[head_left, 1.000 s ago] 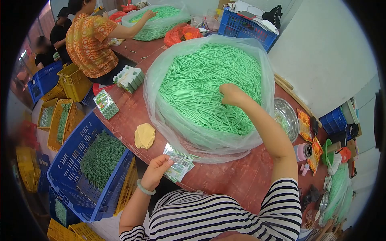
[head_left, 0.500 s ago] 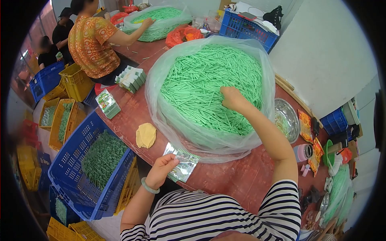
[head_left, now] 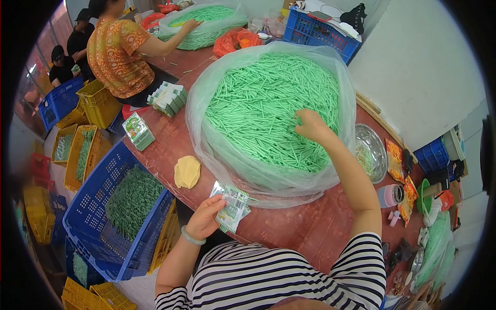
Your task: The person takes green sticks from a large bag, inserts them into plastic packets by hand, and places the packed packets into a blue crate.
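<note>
My left hand pinches a small printed plastic packet, clear and silver with green edges, over the table's front edge. The packet seems to be layered, with a corner sticking out on its right. My right hand reaches over a big heap of thin light-green sticks, its fingers curled together at the surface. Whether any stick is between those fingers is hidden. A translucent plastic bag, rolled open, surrounds the heap. Beside my left hand lies a folded yellow cloth or glove.
Stacks of printed packets and white-and-green bundles stand left on the red table. A blue crate holds filled packs below. A steel bowl and cup sit right. A co-worker reaches into another bag.
My right hand has shifted slightly right over the green sticks. The packet in my left hand has turned, and its printed side shows differently.
</note>
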